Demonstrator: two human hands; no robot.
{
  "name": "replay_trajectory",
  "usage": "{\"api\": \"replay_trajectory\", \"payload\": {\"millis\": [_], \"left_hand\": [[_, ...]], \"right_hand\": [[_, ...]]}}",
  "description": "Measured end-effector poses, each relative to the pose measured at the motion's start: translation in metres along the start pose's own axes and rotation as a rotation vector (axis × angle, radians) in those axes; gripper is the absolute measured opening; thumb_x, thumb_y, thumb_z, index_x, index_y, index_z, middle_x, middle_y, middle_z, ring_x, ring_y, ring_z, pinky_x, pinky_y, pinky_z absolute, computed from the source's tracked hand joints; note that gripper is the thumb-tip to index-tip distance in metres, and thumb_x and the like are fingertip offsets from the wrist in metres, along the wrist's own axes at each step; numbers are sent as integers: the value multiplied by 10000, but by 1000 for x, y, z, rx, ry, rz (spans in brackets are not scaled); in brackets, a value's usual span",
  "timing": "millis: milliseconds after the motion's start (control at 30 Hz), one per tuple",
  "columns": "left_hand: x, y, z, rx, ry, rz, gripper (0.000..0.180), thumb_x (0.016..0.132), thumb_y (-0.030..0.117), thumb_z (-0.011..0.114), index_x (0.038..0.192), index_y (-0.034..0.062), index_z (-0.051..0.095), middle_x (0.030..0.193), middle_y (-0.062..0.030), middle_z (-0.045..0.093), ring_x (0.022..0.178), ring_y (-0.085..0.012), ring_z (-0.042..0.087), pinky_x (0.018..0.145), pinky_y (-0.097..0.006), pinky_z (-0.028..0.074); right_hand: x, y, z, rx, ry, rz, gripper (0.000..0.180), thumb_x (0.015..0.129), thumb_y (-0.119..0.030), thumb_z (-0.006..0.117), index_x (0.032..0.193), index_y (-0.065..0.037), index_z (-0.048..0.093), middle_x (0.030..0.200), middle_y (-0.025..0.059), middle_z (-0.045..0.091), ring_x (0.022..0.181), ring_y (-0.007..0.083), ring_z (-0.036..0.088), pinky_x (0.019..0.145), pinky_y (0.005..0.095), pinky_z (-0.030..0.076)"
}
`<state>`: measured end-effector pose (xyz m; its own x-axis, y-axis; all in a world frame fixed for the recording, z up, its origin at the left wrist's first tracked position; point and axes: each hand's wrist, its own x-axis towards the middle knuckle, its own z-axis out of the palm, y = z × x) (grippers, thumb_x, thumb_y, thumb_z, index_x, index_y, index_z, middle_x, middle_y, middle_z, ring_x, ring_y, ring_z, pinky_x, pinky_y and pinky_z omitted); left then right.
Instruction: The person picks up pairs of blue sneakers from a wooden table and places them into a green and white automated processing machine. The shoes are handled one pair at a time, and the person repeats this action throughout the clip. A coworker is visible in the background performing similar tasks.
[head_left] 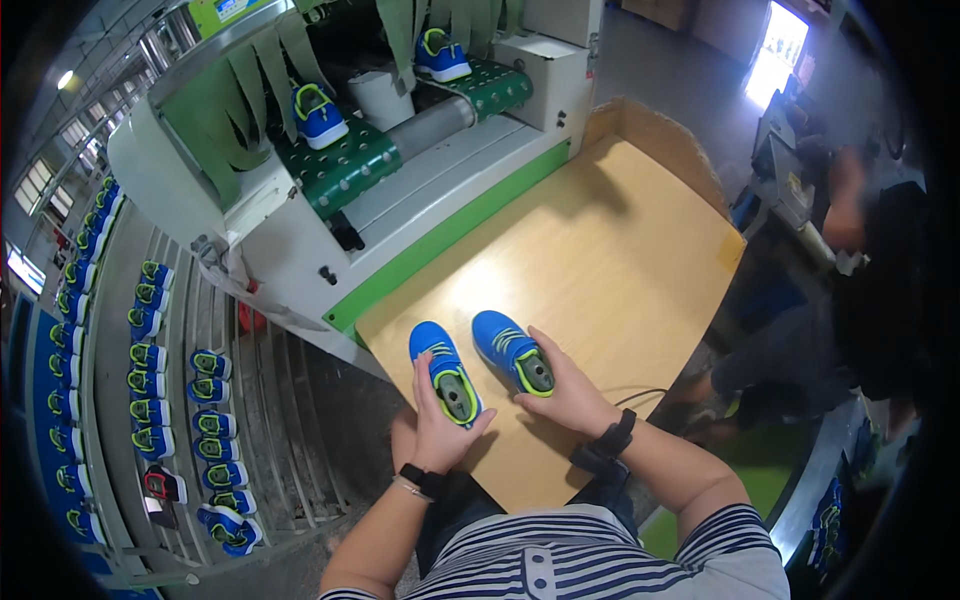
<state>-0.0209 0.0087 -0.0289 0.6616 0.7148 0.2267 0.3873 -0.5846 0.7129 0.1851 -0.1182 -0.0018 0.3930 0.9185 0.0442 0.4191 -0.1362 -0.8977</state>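
Note:
Two blue sneakers with lime-green lining and laces are in my hands over a pale wooden tabletop [600,265]. Around the heel and side of the left sneaker [432,345] wraps my left hand [438,430]. My right hand [575,395] grips the heel of the right sneaker [495,335]. The toes of both point away from me, and a dark grey insert with a round hole shows inside each opening. A small gap separates the pair. Whether their soles touch the tabletop, I cannot tell.
Beyond the tabletop, a machine's green conveyor belt [350,165] carries two similar sneakers under hanging strips. Racks [290,430] at left hold rows of blue sneakers and one dark red-trimmed shoe [165,485]. A cardboard edge [665,145] borders the tabletop's far right. Another person [850,290] works at right.

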Motion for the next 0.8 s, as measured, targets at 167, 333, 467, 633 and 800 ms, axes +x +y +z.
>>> {"api": "replay_trajectory", "payload": {"millis": [167,333,467,633,800], "left_hand": [[4,8,2,-216,18,-157,1106,745,175,866,1602,40,182,1587,-233,327,1474,-369,366,1191,-458,354],[44,41,-30,-800,112,-296,1008,751,-13,778,1601,55,240,1536,-109,419,1348,-250,504,1141,-409,422],[119,82,-82,-389,276,195,1039,763,-22,749,1635,43,187,1563,-121,372,1409,-250,425,1188,-393,335],[240,98,-121,-109,541,245,999,801,106,774,1622,9,212,1557,-174,358,1416,-304,416,1204,-399,314],[314,55,-136,-179,464,32,1052,805,222,792,1608,-55,171,1574,-261,321,1437,-382,394,1190,-402,337]], "right_hand": [[-7,8,5,73,47,60,1017,799,-138,857,1603,-37,242,1491,264,497,1404,364,502,1154,403,421],[11,-3,-14,231,112,145,964,824,-150,849,1585,-103,259,1454,260,518,1338,334,549,1111,416,456],[69,-25,-71,371,306,33,836,827,-187,850,1488,-139,339,1264,209,591,1186,293,618,1003,416,524],[219,-102,-140,67,614,-453,654,843,-278,830,1361,-93,475,1273,198,637,1188,325,631,1014,413,485],[352,-101,-144,-204,637,-284,643,846,-213,794,1422,-116,524,1370,234,591,1201,441,607,1034,437,499]]}}
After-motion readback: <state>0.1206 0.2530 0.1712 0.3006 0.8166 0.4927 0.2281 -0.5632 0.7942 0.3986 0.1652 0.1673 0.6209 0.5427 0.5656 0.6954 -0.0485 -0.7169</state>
